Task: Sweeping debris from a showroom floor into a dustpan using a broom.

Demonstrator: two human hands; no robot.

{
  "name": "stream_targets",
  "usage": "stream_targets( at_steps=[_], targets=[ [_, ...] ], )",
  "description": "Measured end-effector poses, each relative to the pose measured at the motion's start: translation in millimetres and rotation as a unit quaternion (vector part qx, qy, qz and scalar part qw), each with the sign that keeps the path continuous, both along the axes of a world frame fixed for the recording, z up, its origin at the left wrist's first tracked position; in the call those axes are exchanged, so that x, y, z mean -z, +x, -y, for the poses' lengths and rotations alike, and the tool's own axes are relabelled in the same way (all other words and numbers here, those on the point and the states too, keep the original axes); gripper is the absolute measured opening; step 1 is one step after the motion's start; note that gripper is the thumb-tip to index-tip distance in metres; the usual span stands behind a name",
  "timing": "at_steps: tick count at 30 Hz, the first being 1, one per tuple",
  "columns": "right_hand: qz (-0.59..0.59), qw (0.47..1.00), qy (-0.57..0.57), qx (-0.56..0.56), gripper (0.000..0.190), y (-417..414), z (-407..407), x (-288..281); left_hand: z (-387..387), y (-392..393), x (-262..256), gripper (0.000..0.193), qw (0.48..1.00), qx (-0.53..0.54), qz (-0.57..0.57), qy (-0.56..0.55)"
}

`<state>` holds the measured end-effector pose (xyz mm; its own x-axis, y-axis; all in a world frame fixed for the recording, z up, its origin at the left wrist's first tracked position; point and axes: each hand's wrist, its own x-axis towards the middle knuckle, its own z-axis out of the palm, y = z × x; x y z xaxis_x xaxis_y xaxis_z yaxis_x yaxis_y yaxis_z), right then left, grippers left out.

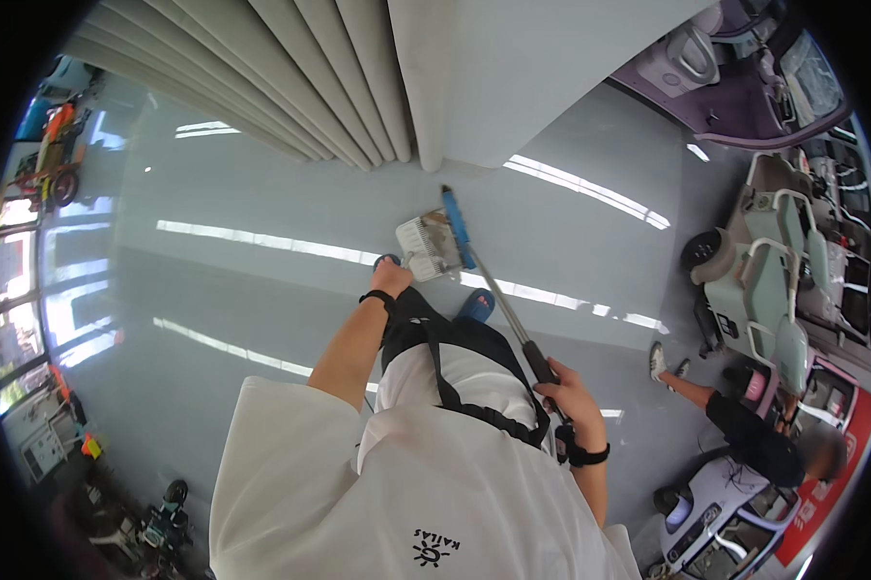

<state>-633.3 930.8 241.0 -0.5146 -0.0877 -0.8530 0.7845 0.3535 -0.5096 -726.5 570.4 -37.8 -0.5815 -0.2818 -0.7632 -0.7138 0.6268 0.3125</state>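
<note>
My left hand point(390, 278) is closed at the handle end of a white dustpan point(419, 250). The pan has a row of comb teeth, and brownish dirt shows towards its open side. My right hand point(575, 395) grips the dark upper part of a long-handled broom point(506, 310) with a metal pole. Its narrow blue head point(456, 226) lies across the mouth of the dustpan, close against it. Blue slippers are on my feet; the right one point(475, 306) shows plainly, while my left hand partly covers the other.
Pale pleated curtains point(319, 80) hang to the floor ahead, beside a white wall panel point(522, 65). Small vehicles, one pale green point(758, 290) and one purple point(718, 94), stand on the right. A person point(751, 435) is among them. A dark wheeled vehicle point(166, 525) stands lower left.
</note>
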Motion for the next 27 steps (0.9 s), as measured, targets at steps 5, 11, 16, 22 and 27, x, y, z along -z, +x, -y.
stream_targets(
  at_steps=[5,11,16,22,27],
  targets=[
    [-0.033,0.999,0.006,-0.021,0.058,12.4,-67.8,29.7,1.2,50.2,-15.1,0.037,0.996,0.079,0.022,-0.041],
    [-0.026,0.99,0.083,-0.111,0.05,9.2,-74.8,78.4,-29.4,95.1,-21.7,0.036,0.995,0.082,-0.011,-0.06],
    [-0.026,0.997,0.056,-0.048,0.024,1.0,-67.9,72.1,-38.4,86.8,-26.6,0.036,0.997,-0.026,-0.02,-0.064],
    [-0.027,0.983,0.07,-0.169,0.025,-24.8,-43.4,75.6,-49.5,72.2,-27.8,0.039,0.994,-0.102,-0.007,-0.033],
    [-0.114,0.907,0.176,-0.365,0.038,-16.9,17.7,75.9,-58.3,69.3,1.9,0.036,0.994,-0.108,0.001,0.024]
  ],
)
